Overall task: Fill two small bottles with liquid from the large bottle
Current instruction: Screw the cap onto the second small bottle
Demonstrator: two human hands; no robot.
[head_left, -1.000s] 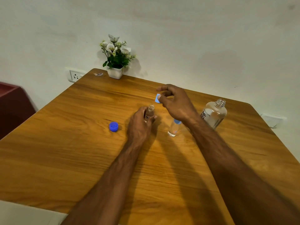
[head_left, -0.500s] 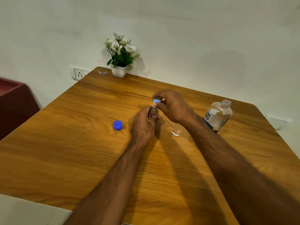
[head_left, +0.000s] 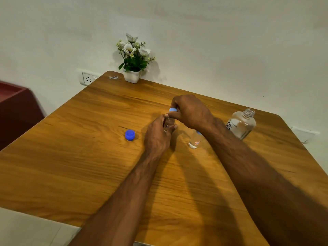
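Observation:
My left hand (head_left: pixel 158 134) grips a small clear bottle (head_left: pixel 169 122) standing upright on the wooden table (head_left: pixel 88 157). My right hand (head_left: pixel 190 110) pinches a light blue cap (head_left: pixel 172 109) on top of that bottle's neck. A second small bottle (head_left: pixel 194 140) with a blue cap stands just right of it, partly hidden under my right wrist. The large clear bottle (head_left: pixel 241 123) stands uncapped at the right, with liquid inside. Its dark blue cap (head_left: pixel 130 135) lies on the table to the left of my left hand.
A white pot of artificial flowers (head_left: pixel 132 68) sits at the table's far edge by the wall. A small dark scrap (head_left: pixel 113 77) lies near it. A wall socket (head_left: pixel 87 79) and a red cabinet (head_left: pixel 16 107) are at the left.
My right hand brought the light blue cap from above the table down onto the neck of the small bottle held by my left hand. The view shifted slightly.

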